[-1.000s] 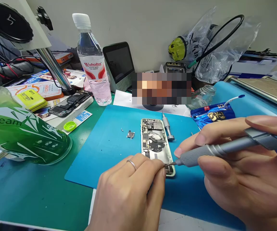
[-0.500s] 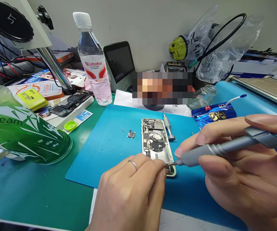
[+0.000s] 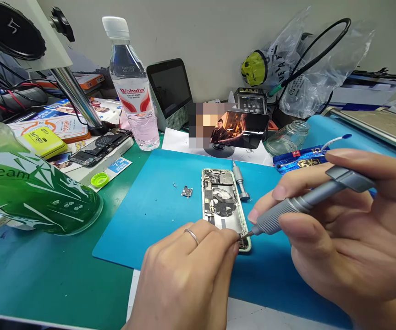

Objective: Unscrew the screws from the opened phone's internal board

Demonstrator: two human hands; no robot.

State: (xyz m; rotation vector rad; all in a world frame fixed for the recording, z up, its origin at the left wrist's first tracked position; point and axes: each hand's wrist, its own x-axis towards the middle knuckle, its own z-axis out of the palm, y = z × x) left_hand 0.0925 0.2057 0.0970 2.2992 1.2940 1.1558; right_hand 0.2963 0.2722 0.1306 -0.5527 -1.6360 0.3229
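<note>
An opened phone [image 3: 222,201] lies face down on a blue mat [image 3: 156,215], its insides showing. My right hand [image 3: 338,243] is closed round a grey screwdriver [image 3: 304,204], whose tip touches the phone's near right corner. My left hand [image 3: 187,279], with a ring on one finger, rests its curled fingers against the phone's near end, next to the tip. A second grey driver [image 3: 239,183] lies just right of the phone. A small loose part [image 3: 186,191] and a tiny screw [image 3: 174,185] lie on the mat to the left.
A green bottle [image 3: 29,192] lies on its side at the left. A water bottle [image 3: 132,91], a small screen [image 3: 170,91], a glass jar [image 3: 287,136], a blue packet [image 3: 301,158], a green cap [image 3: 99,179] and a propped phone [image 3: 239,129] stand behind the mat. Plastic bags sit at back right.
The screwdriver's handle has tipped up more steeply and its tip has dropped slightly onto the phone's corner. My left hand has hardly moved.
</note>
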